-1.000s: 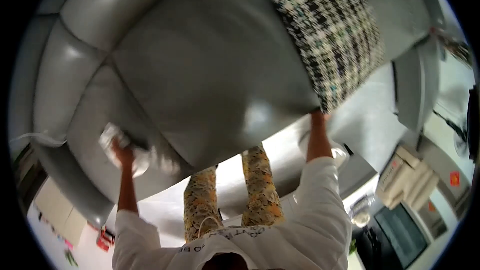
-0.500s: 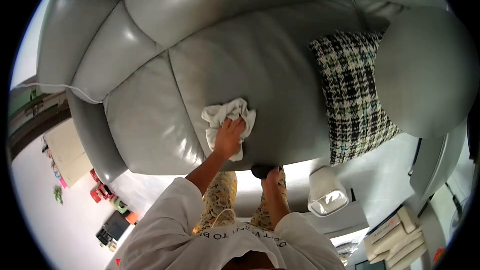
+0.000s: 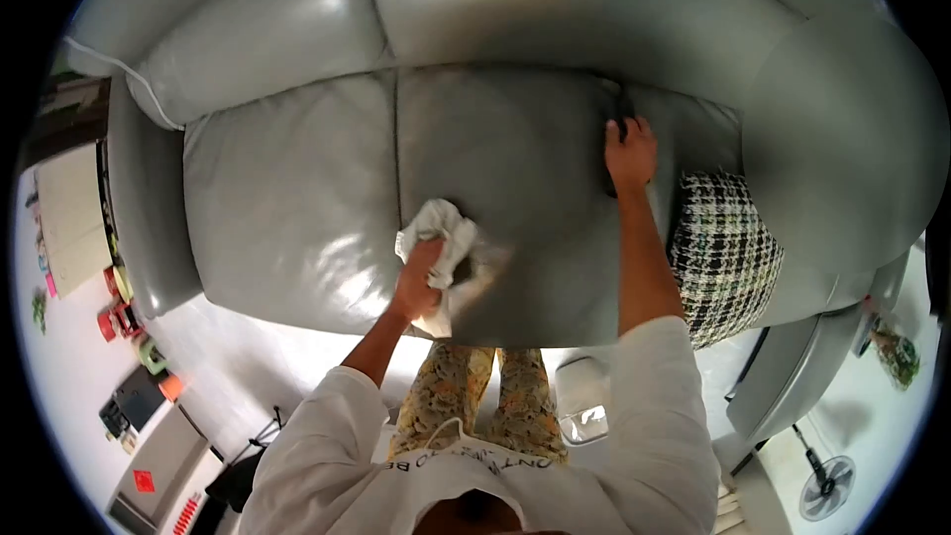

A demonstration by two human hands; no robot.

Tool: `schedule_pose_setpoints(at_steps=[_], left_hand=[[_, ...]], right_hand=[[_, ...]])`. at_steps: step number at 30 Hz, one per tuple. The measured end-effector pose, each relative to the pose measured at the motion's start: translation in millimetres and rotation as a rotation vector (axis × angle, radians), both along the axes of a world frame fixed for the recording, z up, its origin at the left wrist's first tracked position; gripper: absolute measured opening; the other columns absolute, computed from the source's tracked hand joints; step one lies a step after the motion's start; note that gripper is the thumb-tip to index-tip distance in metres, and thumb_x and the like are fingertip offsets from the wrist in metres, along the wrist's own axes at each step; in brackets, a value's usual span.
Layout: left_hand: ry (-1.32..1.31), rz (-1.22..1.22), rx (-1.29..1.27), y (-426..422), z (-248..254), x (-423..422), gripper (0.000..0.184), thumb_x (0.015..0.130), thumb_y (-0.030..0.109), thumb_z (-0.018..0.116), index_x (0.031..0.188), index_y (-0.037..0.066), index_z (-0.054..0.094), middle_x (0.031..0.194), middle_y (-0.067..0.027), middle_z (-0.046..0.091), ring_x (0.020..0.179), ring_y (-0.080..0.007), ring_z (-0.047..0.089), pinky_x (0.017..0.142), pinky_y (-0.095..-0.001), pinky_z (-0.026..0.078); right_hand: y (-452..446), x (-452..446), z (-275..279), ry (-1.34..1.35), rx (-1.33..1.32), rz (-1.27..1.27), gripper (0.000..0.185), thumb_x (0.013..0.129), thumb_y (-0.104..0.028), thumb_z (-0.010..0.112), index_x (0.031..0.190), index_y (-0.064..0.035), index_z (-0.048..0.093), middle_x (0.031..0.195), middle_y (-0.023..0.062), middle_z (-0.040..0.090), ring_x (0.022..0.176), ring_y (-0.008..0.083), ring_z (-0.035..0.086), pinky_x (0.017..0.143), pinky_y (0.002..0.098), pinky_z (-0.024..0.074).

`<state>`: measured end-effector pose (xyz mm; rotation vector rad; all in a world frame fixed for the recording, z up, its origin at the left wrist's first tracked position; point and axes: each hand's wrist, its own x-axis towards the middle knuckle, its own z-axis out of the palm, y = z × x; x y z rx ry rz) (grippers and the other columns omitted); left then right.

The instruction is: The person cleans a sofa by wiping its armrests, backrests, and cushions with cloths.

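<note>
A grey leather sofa (image 3: 287, 198) fills the middle of the view. Bunched in my left hand (image 3: 421, 277) is a whitish cloth (image 3: 441, 233), which rests on the front of the seat beside the seam between two cushions. My right hand (image 3: 631, 151) reaches to the back of the right seat cushion (image 3: 525, 168), its fingers pointing toward the backrest near a dark gap or object I cannot make out. Just right of my right forearm lies a black and white plaid pillow (image 3: 728, 258).
A white bin (image 3: 582, 401) stands on the floor by my legs. A white cable (image 3: 124, 64) runs over the left end of the sofa. At the lower right is a fan (image 3: 825, 485); a dark stand (image 3: 243, 476) is at the lower left.
My right hand has gone from the front edge to the back of the seat. The view has shifted, and my left hand still has the cloth, now near the cushion seam.
</note>
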<state>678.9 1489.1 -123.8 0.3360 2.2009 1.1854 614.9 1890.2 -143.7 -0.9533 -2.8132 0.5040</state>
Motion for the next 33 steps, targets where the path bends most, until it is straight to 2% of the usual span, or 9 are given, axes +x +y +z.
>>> schedule_pose_setpoints(at_steps=[4, 6, 7, 9, 11, 15, 21, 27, 33], left_hand=[[-0.054, 0.562, -0.013, -68, -24, -13, 0.055, 0.075, -0.002, 0.06, 0.128, 0.002, 0.048, 0.119, -0.0142, 0.058, 0.11, -0.0228, 0.055, 0.093, -0.0319, 0.043], [0.038, 0.62, 0.037, -87, -15, -29, 0.052, 0.077, 0.002, 0.062, 0.127, 0.002, 0.048, 0.112, -0.0128, 0.061, 0.102, -0.021, 0.058, 0.089, -0.0315, 0.046], [0.047, 0.601, -0.056, -99, -14, -37, 0.05, 0.078, 0.002, 0.062, 0.126, 0.001, 0.049, 0.111, -0.0115, 0.061, 0.101, -0.0195, 0.058, 0.088, -0.0316, 0.046], [0.132, 0.577, -0.096, -108, -8, -57, 0.047, 0.077, 0.0, 0.06, 0.123, 0.001, 0.05, 0.109, -0.0148, 0.062, 0.099, -0.0253, 0.06, 0.086, -0.0336, 0.047], [0.221, 0.586, -0.13, -111, -2, -78, 0.047, 0.077, -0.001, 0.059, 0.123, 0.002, 0.049, 0.112, -0.0164, 0.06, 0.101, -0.0293, 0.059, 0.087, -0.0354, 0.046], [0.417, 0.507, -0.204, -124, -26, -122, 0.05, 0.076, -0.002, 0.059, 0.124, 0.005, 0.049, 0.119, -0.0168, 0.055, 0.11, -0.0338, 0.052, 0.094, -0.0402, 0.041], [0.491, 0.44, -0.349, -111, -41, -127, 0.05, 0.072, -0.002, 0.06, 0.121, 0.007, 0.051, 0.124, -0.0144, 0.053, 0.115, -0.0357, 0.046, 0.099, -0.0417, 0.037], [0.283, 0.617, -0.417, -87, -53, -119, 0.05, 0.074, 0.002, 0.061, 0.123, 0.007, 0.05, 0.123, -0.016, 0.053, 0.115, -0.0365, 0.046, 0.099, -0.0425, 0.038], [0.376, 0.332, -0.593, 56, -47, -79, 0.062, 0.064, -0.002, 0.062, 0.124, 0.011, 0.049, 0.129, -0.0114, 0.049, 0.124, -0.0363, 0.038, 0.099, -0.0446, 0.038]], right_hand=[[-113, -10, -5, -0.008, 0.148, 0.323, 0.024, 0.081, -0.024, 0.058, 0.099, -0.0098, 0.062, 0.115, 0.0085, 0.056, 0.102, 0.0292, 0.053, 0.075, 0.0487, 0.043], [-183, 19, 16, -0.373, -0.139, 0.413, 0.023, 0.079, -0.017, 0.054, 0.101, -0.0111, 0.06, 0.108, 0.0062, 0.057, 0.096, 0.0285, 0.054, 0.072, 0.0482, 0.0428], [-213, 75, -11, 0.075, -0.134, 0.605, 0.021, 0.081, -0.017, 0.054, 0.1, -0.0112, 0.061, 0.103, 0.0064, 0.058, 0.094, 0.0277, 0.055, 0.07, 0.0478, 0.0432], [-263, 114, 41, -0.727, -0.276, 0.97, 0.019, 0.086, -0.016, 0.05, 0.101, -0.0108, 0.06, 0.109, 0.0049, 0.059, 0.101, 0.0263, 0.053, 0.076, 0.047, 0.0445], [-266, 211, 0, -0.428, -0.252, 1.248, 0.021, 0.084, -0.015, 0.053, 0.103, -0.0147, 0.061, 0.115, 0.0002, 0.053, 0.105, 0.0236, 0.05, 0.078, 0.0451, 0.0443], [-237, 137, 23, -0.698, -0.246, 1.264, 0.024, 0.081, -0.015, 0.055, 0.104, -0.0162, 0.061, 0.119, -0.0019, 0.052, 0.104, 0.0218, 0.05, 0.079, 0.0434, 0.0439], [-184, -110, -1, 0.086, 0.129, 0.581, 0.021, 0.086, -0.023, 0.054, 0.103, -0.0174, 0.065, 0.11, 0.0006, 0.056, 0.103, 0.0237, 0.05, 0.08, 0.0487, 0.04], [-198, -127, -27, -0.25, 0.142, 1.25, 0.025, 0.084, -0.023, 0.056, 0.108, -0.0209, 0.063, 0.115, -0.0002, 0.056, 0.108, 0.0209, 0.049, 0.084, 0.05, 0.0376], [23, -104, -20, -0.047, 0.203, 0.997, 0.035, 0.076, -0.013, 0.06, 0.11, -0.0235, 0.062, 0.115, -0.004, 0.055, 0.107, 0.0182, 0.051, 0.083, 0.0464, 0.0404]])
